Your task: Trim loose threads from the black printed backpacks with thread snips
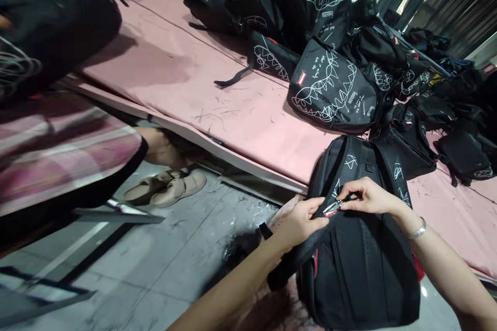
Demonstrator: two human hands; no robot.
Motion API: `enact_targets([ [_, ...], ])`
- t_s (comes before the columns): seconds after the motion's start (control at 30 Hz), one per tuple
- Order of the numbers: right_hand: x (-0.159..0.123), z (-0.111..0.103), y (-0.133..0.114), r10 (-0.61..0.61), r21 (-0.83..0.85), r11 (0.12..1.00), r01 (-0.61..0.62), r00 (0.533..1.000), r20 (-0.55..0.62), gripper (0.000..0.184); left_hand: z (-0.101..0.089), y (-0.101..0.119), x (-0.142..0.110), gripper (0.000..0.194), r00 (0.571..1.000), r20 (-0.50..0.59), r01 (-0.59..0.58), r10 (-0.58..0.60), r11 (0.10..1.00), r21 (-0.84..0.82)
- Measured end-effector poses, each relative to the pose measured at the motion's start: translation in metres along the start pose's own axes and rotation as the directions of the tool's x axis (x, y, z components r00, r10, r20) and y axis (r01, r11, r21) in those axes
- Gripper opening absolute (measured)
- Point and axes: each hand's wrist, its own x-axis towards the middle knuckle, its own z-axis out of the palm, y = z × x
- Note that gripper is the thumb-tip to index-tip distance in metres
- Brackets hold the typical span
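Note:
A black backpack [373, 258] leans upright on my lap against the table edge, its back panel and shoulder straps facing me. White line drawings mark the straps. My left hand [301, 222] is closed on the left shoulder strap [298, 251], thumb and fingers pinching it near a small red-and-white label [331, 211]. In my right hand [363, 197] is a small pair of thread snips [337, 206], the metal blades pointing left at the label. The snips' dark handle lies between my thumb and fingers.
A pink-covered table [256, 119] runs diagonally, with loose thread scraps on it. More black backpacks [334, 88] are heaped at the right and back. At left a person in a plaid garment [70, 150] sits near another black bag [58, 20]. Beige shoes [178, 189] are on the tiled floor.

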Motion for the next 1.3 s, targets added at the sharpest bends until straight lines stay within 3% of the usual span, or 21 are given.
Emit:
enact_targets([
  [0.2,-0.001,0.007,-0.003,-0.067,-0.051,0.997,0.065,0.997,-0.037,0.024,0.002,-0.003,0.0,0.036,0.999,-0.036,-0.023,0.022,0.999,-0.026],
  [0.27,-0.003,0.011,0.0,-0.051,0.02,0.998,0.055,0.988,-0.147,0.023,0.0,-0.005,-0.001,0.038,0.999,-0.032,-0.021,0.019,0.999,-0.045],
  [0.33,-0.005,0.013,0.009,0.0,0.091,0.995,0.035,0.935,-0.354,0.023,-0.003,-0.006,-0.002,0.039,1.0,-0.021,-0.015,0.013,0.996,-0.086],
  [0.4,-0.009,0.013,0.021,0.003,0.067,0.997,0.038,0.845,-0.535,0.023,-0.005,-0.004,-0.004,0.039,1.0,-0.003,-0.008,0.008,0.99,-0.14],
  [0.47,-0.015,0.011,0.033,-0.059,-0.026,0.998,0.054,0.786,-0.615,0.022,-0.007,-0.002,-0.005,0.038,1.0,0.024,0.009,-0.005,0.984,-0.178],
  [0.53,-0.022,0.008,0.043,-0.118,-0.098,0.993,0.072,0.774,-0.622,0.019,-0.009,0.0,-0.006,0.038,0.999,0.049,0.025,-0.015,0.979,-0.203],
  [0.63,-0.03,0.007,0.048,-0.17,-0.144,0.984,0.105,0.799,-0.577,0.018,-0.01,0.0,-0.005,0.039,0.996,0.074,0.064,-0.049,0.976,-0.21],
  [0.9,-0.023,0.003,0.037,-0.285,-0.253,0.949,0.189,0.856,-0.431,0.019,-0.011,-0.001,-0.003,0.038,0.995,0.094,0.061,-0.043,0.978,-0.199],
  [1.3,-0.02,0.003,0.037,-0.333,-0.29,0.93,0.225,0.849,-0.411,0.019,-0.01,0.0,-0.002,0.04,0.993,0.1,0.085,-0.063,0.971,-0.225],
])
